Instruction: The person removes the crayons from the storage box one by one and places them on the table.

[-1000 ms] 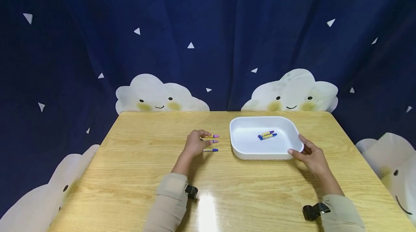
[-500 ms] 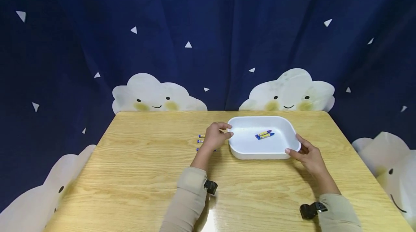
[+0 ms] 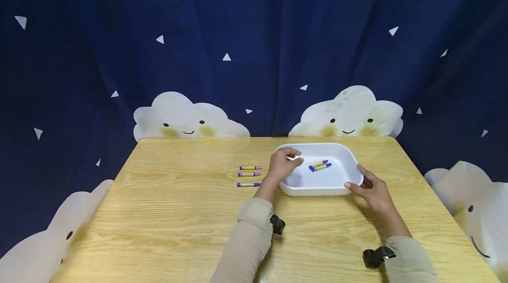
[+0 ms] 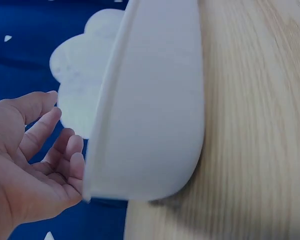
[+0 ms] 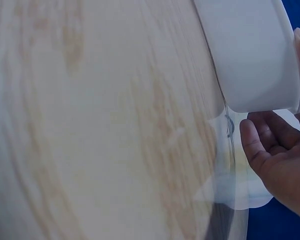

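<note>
A white plastic tray [image 3: 313,190] stands on the table, with a purple crayon [image 3: 319,164] and a blue crayon [image 3: 321,168] side by side in it. Over the tray's left part hovers my left hand [image 3: 282,165], thumb and fingers loosely bent with a gap between them. Nothing shows between those fingers in the left wrist view. My right hand [image 3: 375,191] grips the tray's right front corner, thumb on the rim and fingers round the outside. Left of the tray lie a pink crayon [image 3: 250,168], a lilac crayon [image 3: 249,174] and a blue-tipped crayon [image 3: 248,184] in a column.
The wooden table [image 3: 166,212] ends at a dark blue curtain [image 3: 222,18] with white triangles and cloud faces. Black wrist cameras are strapped at both sleeves, the left camera [image 3: 277,225] close in front of the tray.
My left hand has moved right, from the crayons on the table, past the tray's left rim, to over the tray. Those three crayons now show whole. My right hand keeps its grip.
</note>
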`<state>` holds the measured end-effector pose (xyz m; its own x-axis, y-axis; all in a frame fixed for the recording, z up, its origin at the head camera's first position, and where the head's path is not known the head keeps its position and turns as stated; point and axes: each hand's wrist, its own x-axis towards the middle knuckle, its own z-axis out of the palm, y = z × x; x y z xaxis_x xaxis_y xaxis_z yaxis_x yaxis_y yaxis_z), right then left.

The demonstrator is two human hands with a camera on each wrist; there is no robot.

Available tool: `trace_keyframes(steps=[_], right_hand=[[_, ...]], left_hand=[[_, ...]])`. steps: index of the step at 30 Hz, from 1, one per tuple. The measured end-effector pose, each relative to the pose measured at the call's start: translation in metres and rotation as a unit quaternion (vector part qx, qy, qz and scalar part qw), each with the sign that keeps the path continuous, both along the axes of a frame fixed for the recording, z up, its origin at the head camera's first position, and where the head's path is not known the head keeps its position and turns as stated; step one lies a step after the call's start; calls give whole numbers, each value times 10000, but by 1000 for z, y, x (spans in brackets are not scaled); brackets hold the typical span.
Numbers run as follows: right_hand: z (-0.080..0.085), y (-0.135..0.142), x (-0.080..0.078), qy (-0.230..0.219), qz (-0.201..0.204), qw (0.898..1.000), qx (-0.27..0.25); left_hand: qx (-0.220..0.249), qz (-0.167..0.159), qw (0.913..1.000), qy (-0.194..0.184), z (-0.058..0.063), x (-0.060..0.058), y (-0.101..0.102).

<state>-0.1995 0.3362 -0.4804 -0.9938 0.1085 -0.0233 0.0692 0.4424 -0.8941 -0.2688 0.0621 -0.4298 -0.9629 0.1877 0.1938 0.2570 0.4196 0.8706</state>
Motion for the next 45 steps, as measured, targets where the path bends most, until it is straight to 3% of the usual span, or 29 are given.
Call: trace_keyframes(steps=[5,15,23,29,34,40,45], right_hand=[[3,1,0,-7,-35,10000,-14],[3,-1,1,141,48,9997,-199],[-3,-2,1,76,67,9997,-231],[-5,-3,0,139,68,9996,-232],[-5,-2,1,132,77,9998,-146],[-4,0,1,116,45,9999,-112],[0,0,1,81,24,10000,-50]], left_hand=[[-78,65,9997,-206,-7,-8,17],[-405,337,9931,-1048,-32,-22,44],[-1037,120,9850,-1375,-46,-26,52],[-1789,183,9711,-1571,-44,-22,56],[-2163,654,9575,-1794,-38,-15,67],[-2300,1498,9476,-1636,-38,-18,76],[-2347,1641,9432,-1681,-37,-24,77]])
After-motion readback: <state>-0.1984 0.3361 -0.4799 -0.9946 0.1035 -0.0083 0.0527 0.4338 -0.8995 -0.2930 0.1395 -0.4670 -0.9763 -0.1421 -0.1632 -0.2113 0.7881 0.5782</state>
